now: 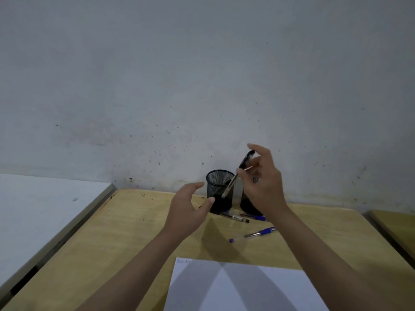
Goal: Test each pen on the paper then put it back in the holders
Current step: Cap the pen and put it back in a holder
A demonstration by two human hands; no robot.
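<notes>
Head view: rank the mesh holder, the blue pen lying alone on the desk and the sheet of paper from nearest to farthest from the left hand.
1. Mesh holder: just right of the left hand, by its thumb tip.
2. Blue pen: on the desk, to the hand's right and nearer the camera.
3. Sheet of paper: at the near desk edge, below both arms.

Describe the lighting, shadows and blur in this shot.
Head view: dim, flat light; two arm shadows cross in an X on the paper; the right hand and its black pen are motion-blurred; the left hand and mesh holder look soft; wide-angle distortion bends the table edges.
</notes>
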